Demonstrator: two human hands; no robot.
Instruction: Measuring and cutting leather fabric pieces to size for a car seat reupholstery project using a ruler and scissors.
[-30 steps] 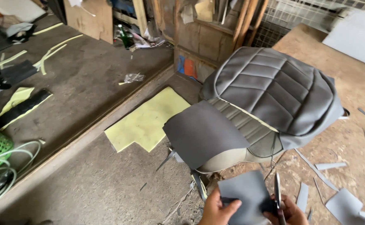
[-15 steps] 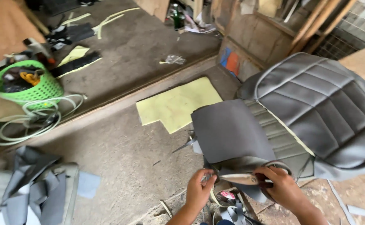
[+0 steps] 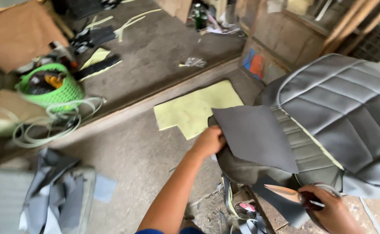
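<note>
My left hand (image 3: 208, 141) grips the lower left edge of a dark grey leather sheet (image 3: 255, 136) that lies draped over a grey quilted seat cover (image 3: 342, 110). My right hand (image 3: 333, 211) holds a pair of scissors (image 3: 287, 193) with blades pointing left, just below the sheet and beside a smaller grey leather piece (image 3: 285, 208). The scissor blades look nearly closed.
A yellow foam sheet (image 3: 194, 110) lies on the concrete floor left of the seat. A green basket (image 3: 51, 89) and coiled tubing (image 3: 55, 125) sit far left. Grey fabric scraps (image 3: 55, 195) pile at the lower left. Wooden crates (image 3: 281, 43) stand behind the seat.
The view has swung left and down. My left hand reached up from near my lap and took the grey sheet's edge. My right hand moved right with the scissors.
</note>
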